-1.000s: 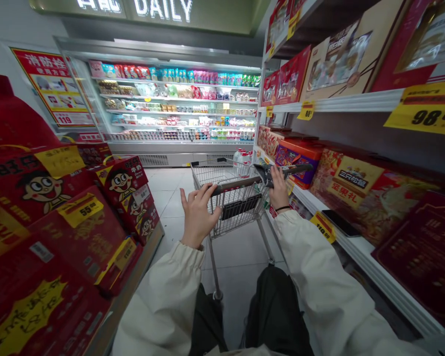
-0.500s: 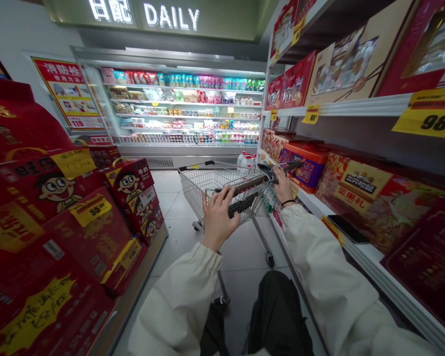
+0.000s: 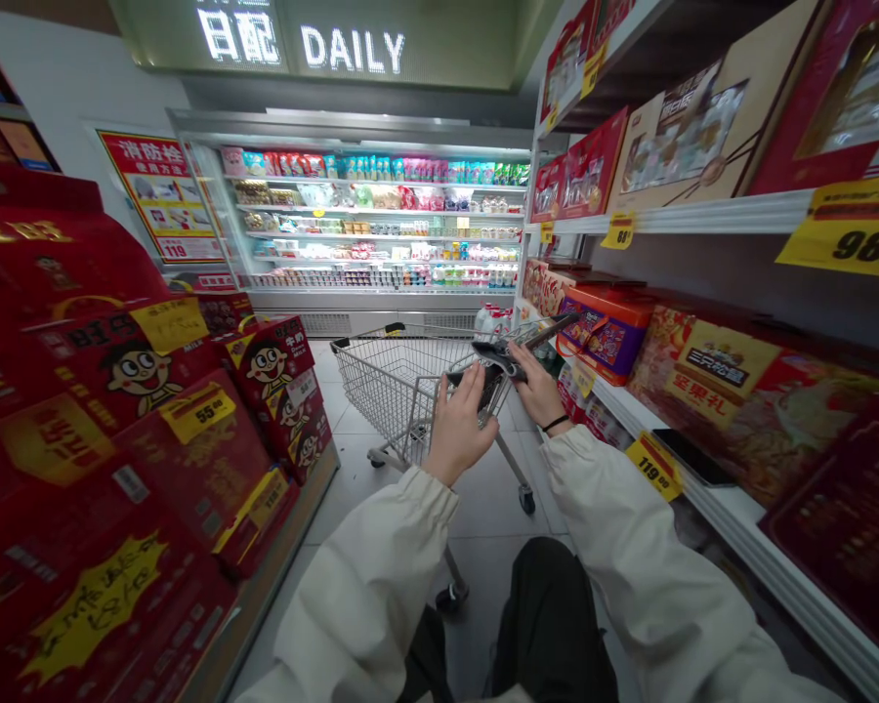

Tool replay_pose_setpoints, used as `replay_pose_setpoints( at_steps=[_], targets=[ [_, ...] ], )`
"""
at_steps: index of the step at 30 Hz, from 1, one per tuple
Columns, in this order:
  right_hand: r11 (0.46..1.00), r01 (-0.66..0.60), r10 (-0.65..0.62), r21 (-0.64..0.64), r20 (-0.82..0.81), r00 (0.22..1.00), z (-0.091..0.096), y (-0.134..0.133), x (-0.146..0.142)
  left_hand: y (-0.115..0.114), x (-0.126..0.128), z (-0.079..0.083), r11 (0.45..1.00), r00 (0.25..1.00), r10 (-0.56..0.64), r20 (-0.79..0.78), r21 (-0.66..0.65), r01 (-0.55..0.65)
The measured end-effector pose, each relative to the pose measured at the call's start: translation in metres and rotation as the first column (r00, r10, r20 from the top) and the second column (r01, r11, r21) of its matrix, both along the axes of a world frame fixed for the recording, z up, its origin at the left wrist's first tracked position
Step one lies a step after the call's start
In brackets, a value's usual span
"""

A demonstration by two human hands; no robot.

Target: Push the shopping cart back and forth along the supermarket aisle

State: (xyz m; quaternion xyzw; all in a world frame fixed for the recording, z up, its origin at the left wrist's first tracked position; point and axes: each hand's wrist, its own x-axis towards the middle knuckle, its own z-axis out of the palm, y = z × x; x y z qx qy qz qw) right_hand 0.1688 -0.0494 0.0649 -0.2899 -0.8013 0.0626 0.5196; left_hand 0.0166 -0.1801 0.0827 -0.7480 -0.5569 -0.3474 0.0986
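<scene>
A wire shopping cart stands in the aisle before me, turned at an angle, and its basket appears to hold nothing. My left hand rests on the near part of its dark handle, fingers close together over the bar and thumb apart below. Farther along the bar, my right hand curls over the handle beside a grey-black plastic fitting. A dark band circles the right wrist. The undersides of the fingers are hidden.
Red gift boxes and milk cartons are stacked on a low platform at left. The right shelf carries gift boxes, price tags and a dark phone-like slab. A lit refrigerated case spans the back, with bottles near its right end.
The cart has turned, its handle now slanting more steeply away. My right hand has moved left and nearer the left hand, while the left fingers have drawn together and shifted right.
</scene>
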Motion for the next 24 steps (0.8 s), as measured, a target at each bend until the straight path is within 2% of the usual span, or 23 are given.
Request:
replay_pose_setpoints(
  at_steps=[7, 11, 14, 16, 18, 20, 22, 24],
  targets=[
    [0.998, -0.058, 0.058, -0.021, 0.023, 0.998, 0.009, -0.009, 0.013, 0.018, 0.019, -0.006, 0.99, 0.99, -0.139, 0.003, -0.037, 0.139],
    [0.999, -0.013, 0.014, -0.036, 0.033, 0.999, 0.011, -0.005, 0.027, 0.033, 0.029, -0.011, 0.977, 0.977, -0.209, -0.049, -0.051, 0.206],
    [0.997, 0.055, -0.054, -0.056, 0.019, 0.998, 0.011, -0.005, 0.038, 0.042, 0.02, -0.012, 0.964, 0.962, -0.261, -0.085, -0.085, 0.254],
    [0.993, 0.111, -0.11, -0.033, 0.027, 0.994, 0.01, -0.009, 0.042, 0.049, 0.004, -0.014, 0.98, 0.978, -0.192, -0.078, -0.065, 0.187],
    [0.986, 0.166, -0.168, 0.032, 0.075, 0.983, 0.009, -0.015, 0.041, 0.057, -0.016, -0.018, 0.997, 0.996, -0.055, -0.069, -0.057, 0.051],
    [0.967, 0.228, -0.242, 0.113, 0.13, 0.961, 0.006, -0.02, 0.036, 0.068, -0.035, -0.024, 0.992, 0.995, 0.051, -0.08, -0.107, -0.06],
    [0.937, 0.3, -0.326, 0.18, 0.14, 0.935, 0.001, -0.021, 0.027, 0.079, -0.05, -0.032, 0.975, 0.991, 0.097, -0.096, -0.192, -0.114],
    [0.909, 0.349, -0.381, 0.227, 0.117, 0.917, -0.006, -0.02, 0.016, 0.089, -0.058, -0.039, 0.954, 0.993, 0.094, -0.075, -0.277, -0.112]
  ],
)
